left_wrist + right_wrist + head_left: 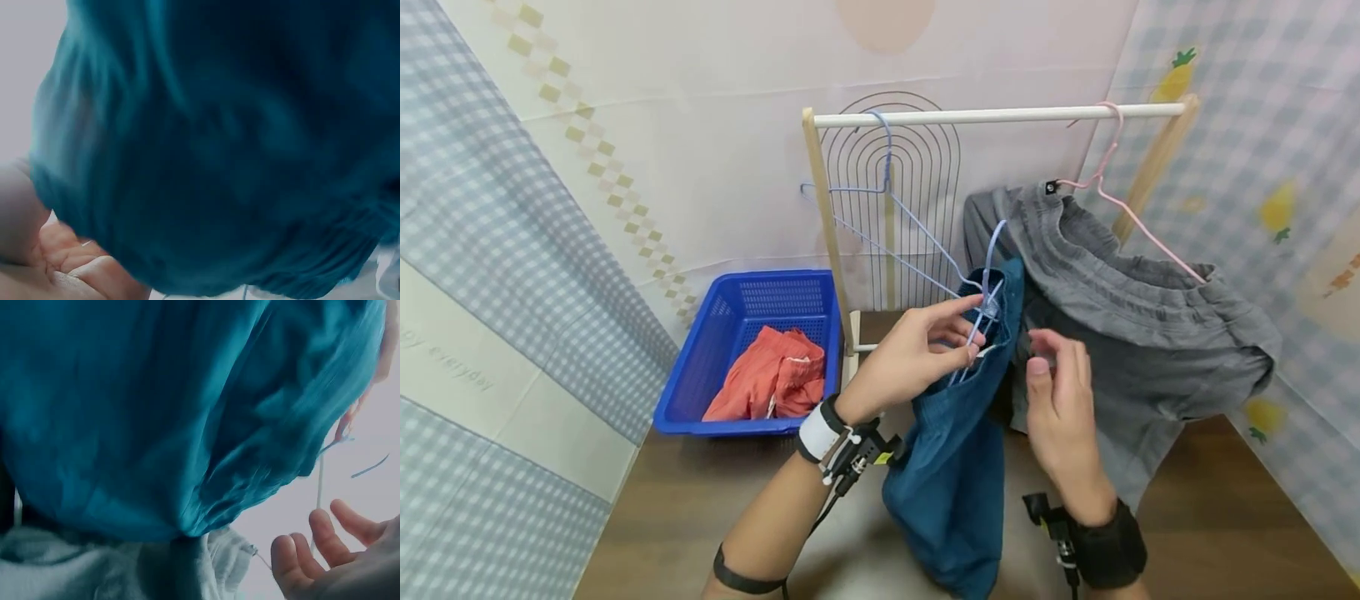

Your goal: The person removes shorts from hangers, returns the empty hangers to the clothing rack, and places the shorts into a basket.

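My left hand (917, 354) pinches a light-blue wire hanger (992, 258) near its neck, in front of the rack. From this hanger hang teal elastic-waist pants (955, 492), their waistband around the hanger's lower part. Just right of the waistband, my right hand (1063, 400) is raised with fingers loosely bent and holds nothing. In the right wrist view, the fingers (322, 534) stand apart from the teal cloth (125, 437). Teal cloth (206, 156) fills most of the left wrist view and hides the pinching fingertips.
A white rail (1000, 115) on wooden posts carries another blue hanger (887, 158) at left and a pink hanger (1108, 167) with grey elastic-waist pants (1120, 325) at right. Left of the rack, a blue basket (688, 383) holds an orange-red garment (771, 375).
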`<action>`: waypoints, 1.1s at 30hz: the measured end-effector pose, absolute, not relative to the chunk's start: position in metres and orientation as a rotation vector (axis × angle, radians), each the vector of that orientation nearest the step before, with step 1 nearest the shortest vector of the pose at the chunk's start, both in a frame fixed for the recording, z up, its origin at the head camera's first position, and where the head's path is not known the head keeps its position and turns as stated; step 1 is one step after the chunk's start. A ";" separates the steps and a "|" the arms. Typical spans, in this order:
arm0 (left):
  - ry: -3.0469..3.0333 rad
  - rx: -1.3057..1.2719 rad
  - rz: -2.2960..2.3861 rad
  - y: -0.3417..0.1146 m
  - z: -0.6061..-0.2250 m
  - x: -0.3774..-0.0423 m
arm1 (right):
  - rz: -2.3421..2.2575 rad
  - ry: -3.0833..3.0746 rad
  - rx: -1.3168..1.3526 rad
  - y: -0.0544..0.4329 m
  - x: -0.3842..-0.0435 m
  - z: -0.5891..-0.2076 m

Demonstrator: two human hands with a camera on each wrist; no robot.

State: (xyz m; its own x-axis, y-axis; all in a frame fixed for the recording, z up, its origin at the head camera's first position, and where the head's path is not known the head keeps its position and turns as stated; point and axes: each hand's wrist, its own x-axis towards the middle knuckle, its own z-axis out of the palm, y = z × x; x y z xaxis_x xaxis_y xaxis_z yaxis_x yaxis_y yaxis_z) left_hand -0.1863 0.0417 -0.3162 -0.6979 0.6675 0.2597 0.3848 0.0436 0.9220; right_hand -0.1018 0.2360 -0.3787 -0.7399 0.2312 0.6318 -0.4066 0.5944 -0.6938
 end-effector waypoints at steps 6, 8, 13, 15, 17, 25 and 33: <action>2.096 1.155 1.587 0.031 -0.320 -0.186 | 1.005 -2.098 0.345 0.245 -0.126 -0.374; 2.136 1.188 1.527 0.028 -0.321 -0.185 | 0.947 -2.132 0.427 0.244 -0.134 -0.372; 2.169 1.287 1.395 0.018 -0.323 -0.181 | 0.814 -2.200 0.578 0.241 -0.144 -0.372; 2.166 1.324 1.352 0.015 -0.325 -0.181 | 0.793 -2.192 0.615 0.241 -0.144 -0.374; 2.168 1.352 1.301 0.011 -0.327 -0.181 | 0.786 -2.183 0.651 0.241 -0.144 -0.375; 2.222 1.379 1.135 -0.006 -0.333 -0.182 | 0.617 -2.265 0.754 0.239 -0.147 -0.376; 2.340 1.307 1.074 -0.021 -0.339 -0.173 | 0.597 -2.299 0.722 0.232 -0.148 -0.377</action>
